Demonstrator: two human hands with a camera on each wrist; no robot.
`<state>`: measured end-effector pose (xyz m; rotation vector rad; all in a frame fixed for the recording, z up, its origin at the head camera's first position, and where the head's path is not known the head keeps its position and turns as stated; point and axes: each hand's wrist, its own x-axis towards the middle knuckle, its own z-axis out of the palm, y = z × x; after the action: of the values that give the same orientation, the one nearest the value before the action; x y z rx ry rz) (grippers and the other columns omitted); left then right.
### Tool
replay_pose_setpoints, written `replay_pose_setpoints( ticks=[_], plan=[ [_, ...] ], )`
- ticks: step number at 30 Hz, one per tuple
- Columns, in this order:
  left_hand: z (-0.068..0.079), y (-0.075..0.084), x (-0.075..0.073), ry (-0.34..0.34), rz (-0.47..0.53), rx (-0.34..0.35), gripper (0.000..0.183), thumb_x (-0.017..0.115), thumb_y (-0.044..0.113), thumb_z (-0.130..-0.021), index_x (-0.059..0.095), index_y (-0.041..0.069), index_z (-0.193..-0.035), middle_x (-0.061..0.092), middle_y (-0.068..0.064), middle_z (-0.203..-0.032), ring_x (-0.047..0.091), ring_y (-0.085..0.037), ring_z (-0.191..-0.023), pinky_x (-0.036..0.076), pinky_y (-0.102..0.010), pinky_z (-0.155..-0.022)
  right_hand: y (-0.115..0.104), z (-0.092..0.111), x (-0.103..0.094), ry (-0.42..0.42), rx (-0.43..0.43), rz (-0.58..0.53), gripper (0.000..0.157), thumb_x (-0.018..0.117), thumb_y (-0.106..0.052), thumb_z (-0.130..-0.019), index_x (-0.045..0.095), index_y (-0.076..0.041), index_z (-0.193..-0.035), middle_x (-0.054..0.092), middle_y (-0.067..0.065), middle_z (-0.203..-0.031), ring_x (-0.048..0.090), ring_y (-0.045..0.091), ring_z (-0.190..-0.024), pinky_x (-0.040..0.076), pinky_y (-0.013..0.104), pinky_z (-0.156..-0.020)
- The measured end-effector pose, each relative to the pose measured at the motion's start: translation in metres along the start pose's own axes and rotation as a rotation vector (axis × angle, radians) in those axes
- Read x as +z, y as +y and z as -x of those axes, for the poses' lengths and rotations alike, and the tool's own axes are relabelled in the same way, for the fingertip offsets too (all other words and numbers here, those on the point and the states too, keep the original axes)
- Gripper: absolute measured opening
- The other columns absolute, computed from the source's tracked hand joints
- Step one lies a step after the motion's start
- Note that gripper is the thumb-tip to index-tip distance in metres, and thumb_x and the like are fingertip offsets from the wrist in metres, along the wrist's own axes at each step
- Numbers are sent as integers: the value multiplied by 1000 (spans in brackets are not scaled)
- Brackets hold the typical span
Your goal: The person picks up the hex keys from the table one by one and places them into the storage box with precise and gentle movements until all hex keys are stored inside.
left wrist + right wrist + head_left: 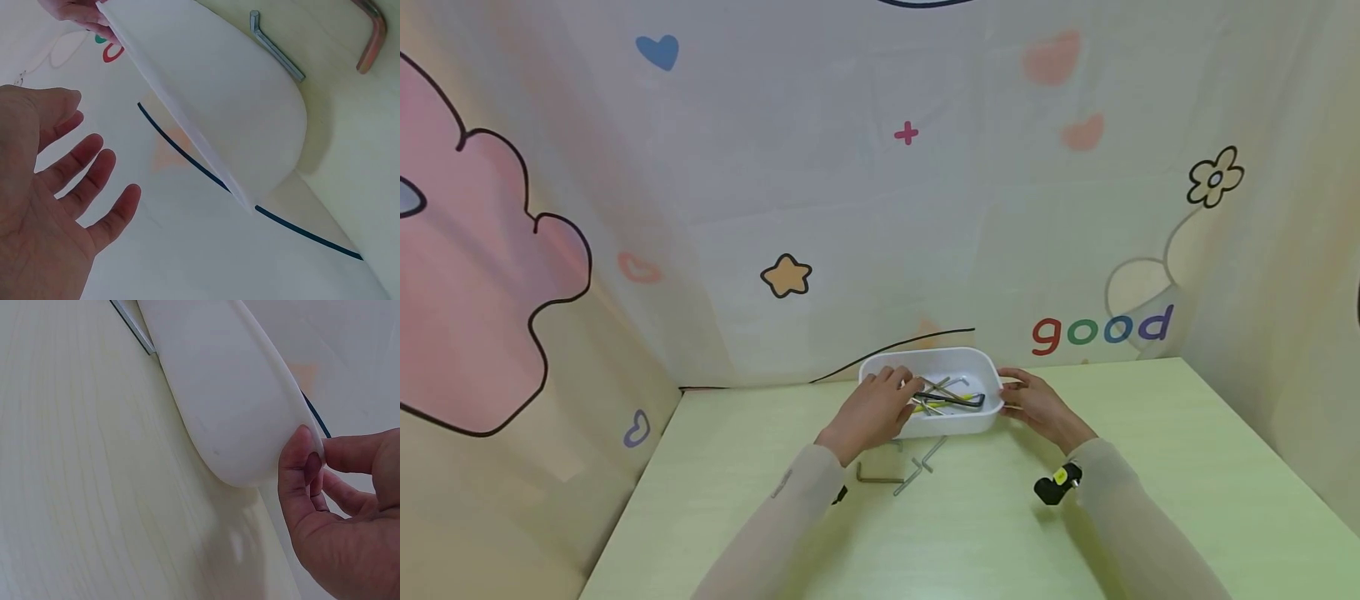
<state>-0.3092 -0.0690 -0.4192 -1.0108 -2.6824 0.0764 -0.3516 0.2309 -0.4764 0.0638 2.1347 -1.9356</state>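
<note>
A white plastic bin stands at the back of the table, holding several hex keys, among them a black hex key and some silver and yellow ones. My right hand pinches the bin's right end; in the right wrist view, thumb and fingers of this hand meet at the rim. Over the bin's left end reaches my left hand, hiding part of the contents. The left wrist view shows that hand with spread, relaxed fingers and nothing held.
In front of the bin lie several loose hex keys: a bronze-coloured hex key, a silver hex key and others close to the bin. A printed cloth backdrop rises behind the table and along its sides.
</note>
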Motion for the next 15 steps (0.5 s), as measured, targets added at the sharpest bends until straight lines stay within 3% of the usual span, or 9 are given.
replay_pose_setpoints(
  ticks=[15],
  plan=[
    [28,12,-3,66,-44,53,34,57,29,-99,53,22,-132,57,2,-125,54,-18,-117,51,-36,-99,1,0,0,2,-4,-20,53,48,-4,-100,32,-5,-150,45,20,-129,55,26,-105,56,22,-81]
  ],
)
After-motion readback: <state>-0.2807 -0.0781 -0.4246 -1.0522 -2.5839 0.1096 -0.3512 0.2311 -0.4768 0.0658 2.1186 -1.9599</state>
